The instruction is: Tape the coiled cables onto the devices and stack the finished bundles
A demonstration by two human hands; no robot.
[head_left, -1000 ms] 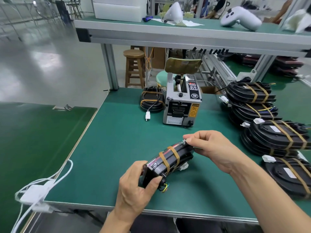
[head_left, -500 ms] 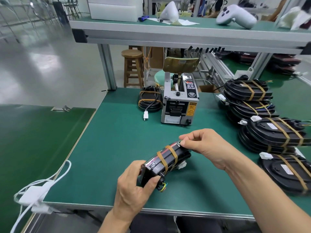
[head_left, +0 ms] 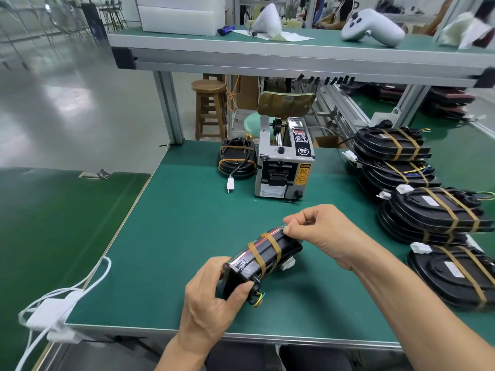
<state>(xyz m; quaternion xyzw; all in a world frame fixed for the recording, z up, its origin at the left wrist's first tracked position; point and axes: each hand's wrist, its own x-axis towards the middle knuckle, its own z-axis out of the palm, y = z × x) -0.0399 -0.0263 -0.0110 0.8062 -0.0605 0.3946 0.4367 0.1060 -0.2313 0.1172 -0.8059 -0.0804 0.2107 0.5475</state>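
Fingers of both hands clamped on glossy black device (head_left: 263, 259), tan tape bands (head_left: 265, 253)

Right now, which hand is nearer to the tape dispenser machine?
Right. The right hand pinches the far end of the taped device, just before the tape dispenser; the left hand grips the near end.

head cam | faces forward-down | close over green bench (head_left: 187, 236) | single view

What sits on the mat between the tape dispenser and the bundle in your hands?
Nothing: the head view shows bare green mat between the tape dispenser and the held bundle.
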